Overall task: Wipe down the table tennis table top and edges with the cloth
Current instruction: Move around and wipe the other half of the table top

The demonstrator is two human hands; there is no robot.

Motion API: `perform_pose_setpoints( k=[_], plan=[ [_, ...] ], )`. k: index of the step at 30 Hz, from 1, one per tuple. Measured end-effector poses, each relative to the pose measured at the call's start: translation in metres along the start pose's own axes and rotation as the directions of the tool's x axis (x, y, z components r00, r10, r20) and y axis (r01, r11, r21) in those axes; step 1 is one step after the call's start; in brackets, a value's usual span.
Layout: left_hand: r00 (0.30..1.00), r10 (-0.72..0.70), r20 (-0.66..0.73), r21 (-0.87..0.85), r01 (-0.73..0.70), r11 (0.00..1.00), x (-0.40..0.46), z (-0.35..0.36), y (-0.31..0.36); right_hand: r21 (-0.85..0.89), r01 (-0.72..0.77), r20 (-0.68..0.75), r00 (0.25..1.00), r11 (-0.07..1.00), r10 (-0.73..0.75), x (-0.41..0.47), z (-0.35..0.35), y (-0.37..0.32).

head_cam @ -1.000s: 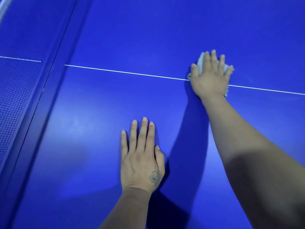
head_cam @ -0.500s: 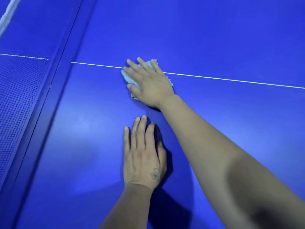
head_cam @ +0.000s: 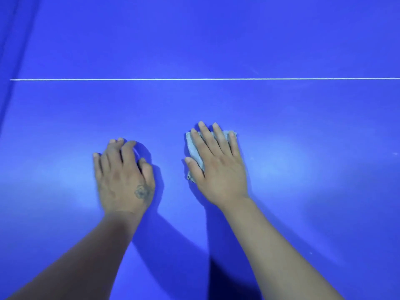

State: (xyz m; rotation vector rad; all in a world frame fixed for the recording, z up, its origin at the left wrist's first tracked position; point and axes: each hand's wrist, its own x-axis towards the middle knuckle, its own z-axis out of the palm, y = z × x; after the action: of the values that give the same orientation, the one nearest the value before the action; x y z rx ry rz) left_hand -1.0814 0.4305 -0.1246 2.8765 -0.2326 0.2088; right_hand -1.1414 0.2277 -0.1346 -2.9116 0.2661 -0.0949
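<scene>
The left hand (head_cam: 124, 178) rests on the smooth blue table tennis desk (head_cam: 303, 169) with its fingers a little bent and holds nothing. Just to its right, the right hand (head_cam: 218, 167) lies flat with straight fingers, pressing down the small pale grey folded cloth (head_cam: 194, 152), which peeks out on the thumb side and runs the same way the fingers point. Beyond both hands a thin white line (head_cam: 205, 79) crosses the desk, with nothing in the way, so the right hand looks free to wipe any way.

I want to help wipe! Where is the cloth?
In the head view, the cloth lies flat under the right hand, nearer than the white line.
</scene>
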Motion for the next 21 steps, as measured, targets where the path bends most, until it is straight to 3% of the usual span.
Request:
perform_pose_setpoints(
  k=[3, 6, 11, 17, 21],
  plan=[
    [1.0, -0.023, 0.01, -0.027, 0.023, 0.999, 0.007, 0.005, 0.047, -0.04, -0.155, -0.016, 0.988, 0.987, 0.155, -0.046, -0.008, 0.03],
    [0.986, 0.14, 0.09, -0.069, -0.134, 0.989, 0.0, 0.017, 0.096, -0.077, -0.329, -0.047, 0.944, 0.941, 0.326, -0.067, -0.012, 0.059],
    [0.955, 0.205, 0.213, 0.084, -0.227, 0.97, -0.011, 0.037, 0.117, -0.061, -0.563, -0.103, 0.825, 0.824, 0.556, -0.048, -0.019, 0.12],
    [0.959, 0.184, 0.216, 0.082, -0.205, 0.975, -0.009, 0.038, 0.119, 0.023, -0.663, -0.123, 0.741, 0.748, 0.661, 0.028, -0.03, 0.171],
    [0.955, 0.189, 0.23, 0.078, -0.211, 0.974, -0.009, 0.039, 0.118, 0.032, -0.637, -0.073, 0.767, 0.77, 0.638, 0.096, -0.035, 0.186]
  ],
)
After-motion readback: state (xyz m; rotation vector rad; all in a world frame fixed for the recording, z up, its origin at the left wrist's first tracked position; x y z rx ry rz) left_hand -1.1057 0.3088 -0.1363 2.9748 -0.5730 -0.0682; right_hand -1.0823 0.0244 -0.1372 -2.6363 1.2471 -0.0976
